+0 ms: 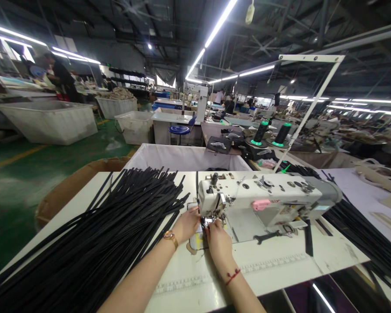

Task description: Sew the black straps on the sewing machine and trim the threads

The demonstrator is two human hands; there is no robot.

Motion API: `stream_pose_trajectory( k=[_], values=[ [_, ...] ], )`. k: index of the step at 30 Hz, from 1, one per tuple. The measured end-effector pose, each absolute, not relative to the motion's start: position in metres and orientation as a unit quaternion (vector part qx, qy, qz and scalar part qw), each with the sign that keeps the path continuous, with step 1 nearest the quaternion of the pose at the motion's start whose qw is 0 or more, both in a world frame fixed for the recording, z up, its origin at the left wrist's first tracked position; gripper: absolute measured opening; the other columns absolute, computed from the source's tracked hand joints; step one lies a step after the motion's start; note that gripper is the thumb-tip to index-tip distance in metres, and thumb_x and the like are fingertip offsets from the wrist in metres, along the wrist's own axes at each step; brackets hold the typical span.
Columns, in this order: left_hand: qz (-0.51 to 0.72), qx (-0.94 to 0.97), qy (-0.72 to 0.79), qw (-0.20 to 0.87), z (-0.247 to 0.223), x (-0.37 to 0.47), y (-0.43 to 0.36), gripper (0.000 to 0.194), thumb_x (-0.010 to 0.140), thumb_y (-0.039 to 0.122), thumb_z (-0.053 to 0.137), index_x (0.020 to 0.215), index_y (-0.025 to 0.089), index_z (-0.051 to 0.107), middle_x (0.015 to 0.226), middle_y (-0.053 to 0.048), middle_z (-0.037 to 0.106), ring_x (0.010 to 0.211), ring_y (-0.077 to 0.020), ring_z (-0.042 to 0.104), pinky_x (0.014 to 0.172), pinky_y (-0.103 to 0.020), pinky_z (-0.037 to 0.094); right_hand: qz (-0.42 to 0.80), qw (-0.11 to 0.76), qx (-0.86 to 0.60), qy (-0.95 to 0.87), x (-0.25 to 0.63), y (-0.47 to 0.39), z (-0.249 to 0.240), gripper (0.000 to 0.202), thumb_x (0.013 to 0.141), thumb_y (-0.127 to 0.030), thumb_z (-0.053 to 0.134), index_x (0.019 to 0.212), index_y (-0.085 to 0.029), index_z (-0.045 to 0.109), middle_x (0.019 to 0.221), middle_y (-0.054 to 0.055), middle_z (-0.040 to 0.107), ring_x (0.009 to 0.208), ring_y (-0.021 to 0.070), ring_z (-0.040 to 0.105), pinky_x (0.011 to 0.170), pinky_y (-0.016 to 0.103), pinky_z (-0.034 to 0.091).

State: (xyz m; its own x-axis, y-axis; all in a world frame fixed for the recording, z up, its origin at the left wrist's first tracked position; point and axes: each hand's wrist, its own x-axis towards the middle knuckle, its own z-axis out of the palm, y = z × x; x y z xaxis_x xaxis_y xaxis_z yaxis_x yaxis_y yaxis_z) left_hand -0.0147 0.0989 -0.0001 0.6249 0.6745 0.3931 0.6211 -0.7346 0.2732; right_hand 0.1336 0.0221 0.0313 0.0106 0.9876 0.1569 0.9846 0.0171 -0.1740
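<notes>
A white sewing machine [234, 200] stands on the pale table, its head over a metal needle plate. My left hand [187, 224], with a watch at the wrist, reaches to the left side of the needle area with fingers bent and close together. On the near right side of the presser foot, my right hand [219, 239] has its fingers pinched together. A small dark piece shows between the fingertips, mostly hidden, and I cannot make out what it is. Left of my left arm lies a large bundle of black straps [117, 226], stretching along the table.
A wrench [267, 237] and a short black strip [309, 239] lie right of the machine bed. A ruler scale [273, 262] runs along the front. Behind stand a white-lined bin [182, 156], thread cones [260, 132] and black bags [219, 144]. More black straps [365, 226] lie right.
</notes>
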Motion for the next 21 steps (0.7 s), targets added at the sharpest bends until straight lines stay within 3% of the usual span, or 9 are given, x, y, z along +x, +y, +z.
stream_pose_trajectory(
  k=[10, 21],
  values=[
    [0.248, 0.9, 0.354, 0.054, 0.0012, -0.0146, 0.0962, 0.025, 0.086, 0.007, 0.047, 0.104, 0.015, 0.064, 0.118, -0.01, 0.065, 0.12, -0.0222, 0.052, 0.112, -0.038, 0.031, 0.023, 0.15, -0.706, -0.692, 0.1338, 0.0162, 0.025, 0.027, 0.097, -0.031, 0.035, 0.094, -0.021, 0.059, 0.107, 0.006, 0.063, 0.073, 0.0156, 0.065, 0.053, 0.027, 0.032],
    [0.245, 0.9, 0.357, 0.051, 0.0021, -0.0163, 0.0951, 0.021, 0.086, 0.01, 0.049, 0.098, 0.014, 0.065, 0.109, -0.011, 0.066, 0.118, -0.0244, 0.052, 0.108, -0.041, 0.036, 0.035, 0.167, -0.717, -0.676, 0.1341, 0.0124, 0.0246, 0.026, 0.097, -0.031, 0.034, 0.095, -0.022, 0.059, 0.104, 0.006, 0.063, 0.075, 0.017, 0.066, 0.055, 0.027, 0.034]
  ],
)
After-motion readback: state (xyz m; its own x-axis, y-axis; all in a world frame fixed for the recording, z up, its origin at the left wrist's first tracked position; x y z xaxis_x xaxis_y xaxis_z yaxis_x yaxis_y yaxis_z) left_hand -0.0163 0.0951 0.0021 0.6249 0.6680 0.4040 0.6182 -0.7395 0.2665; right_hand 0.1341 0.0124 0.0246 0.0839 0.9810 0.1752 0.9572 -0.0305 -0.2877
